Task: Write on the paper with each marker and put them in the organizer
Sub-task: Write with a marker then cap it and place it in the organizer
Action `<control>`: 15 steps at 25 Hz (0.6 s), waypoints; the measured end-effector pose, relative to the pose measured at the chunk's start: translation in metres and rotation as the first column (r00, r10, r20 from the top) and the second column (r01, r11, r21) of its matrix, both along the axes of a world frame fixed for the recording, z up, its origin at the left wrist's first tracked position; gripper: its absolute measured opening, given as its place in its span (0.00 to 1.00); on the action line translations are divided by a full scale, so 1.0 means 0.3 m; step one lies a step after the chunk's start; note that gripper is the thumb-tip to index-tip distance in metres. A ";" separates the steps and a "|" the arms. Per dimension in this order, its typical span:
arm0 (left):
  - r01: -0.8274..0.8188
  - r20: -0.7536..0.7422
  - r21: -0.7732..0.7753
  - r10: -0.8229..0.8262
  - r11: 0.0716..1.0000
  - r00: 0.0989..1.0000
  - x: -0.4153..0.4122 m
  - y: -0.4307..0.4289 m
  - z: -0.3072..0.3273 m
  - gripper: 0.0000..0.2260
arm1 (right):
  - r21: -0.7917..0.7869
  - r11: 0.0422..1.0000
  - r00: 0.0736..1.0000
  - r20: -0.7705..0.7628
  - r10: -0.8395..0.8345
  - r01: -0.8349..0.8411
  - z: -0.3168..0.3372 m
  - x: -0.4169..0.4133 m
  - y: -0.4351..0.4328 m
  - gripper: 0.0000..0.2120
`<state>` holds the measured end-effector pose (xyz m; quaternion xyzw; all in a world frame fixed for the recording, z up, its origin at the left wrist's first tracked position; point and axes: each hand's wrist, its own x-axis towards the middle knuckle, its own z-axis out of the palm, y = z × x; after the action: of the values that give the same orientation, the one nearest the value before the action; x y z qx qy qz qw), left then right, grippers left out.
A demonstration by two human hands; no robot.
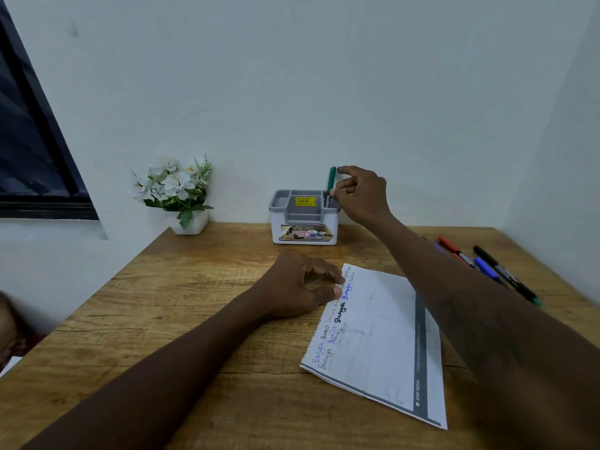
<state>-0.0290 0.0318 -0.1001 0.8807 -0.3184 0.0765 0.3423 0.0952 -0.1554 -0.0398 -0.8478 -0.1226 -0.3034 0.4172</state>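
A white and grey organizer [304, 222] stands at the back of the wooden desk, against the wall. A green marker [331, 180] stands upright in its right-hand compartment. My right hand [360, 193] is beside it and pinches the marker's lower part with thumb and fingers, the index finger stretched out near the cap. The paper [386, 339] lies at the front right, with several written words in different colours along its left edge. My left hand [302, 287] rests on the desk, its thumb and fingertips touching the paper's top left corner.
Several markers lie at the desk's right edge, among them a red one [454, 250], a blue one [486, 267] and a black one [506, 274]. A white pot of white flowers [177, 196] stands at the back left. Walls close the back and right.
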 end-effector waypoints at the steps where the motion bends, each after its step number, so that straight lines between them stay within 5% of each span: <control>1: -0.006 0.012 0.002 0.006 1.000 1.000 -0.001 -0.001 -0.002 0.12 | -0.005 1.000 1.000 0.005 -0.010 0.010 -0.003 -0.018 -0.015 0.18; 5: -0.023 0.051 -0.009 0.023 1.000 0.998 -0.004 -0.008 -0.008 0.11 | -0.019 0.999 0.998 -0.058 -0.028 0.027 0.006 -0.115 -0.138 0.03; 9: -0.008 0.029 -0.031 0.009 0.999 1.000 -0.020 -0.026 -0.005 0.08 | -0.305 0.946 0.930 -0.302 -0.209 0.114 0.027 -0.221 -0.310 0.07; 15: 0.036 -0.011 -0.040 -0.037 0.999 0.999 -0.039 -0.024 0.006 0.11 | -0.601 0.769 0.802 -0.339 -0.492 0.218 0.020 -0.328 -0.401 0.19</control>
<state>-0.0406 0.0245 -0.0982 0.8682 -0.3309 0.0713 0.3628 -0.0032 -0.2758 -0.0339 -0.9842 0.0733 -0.1140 0.1140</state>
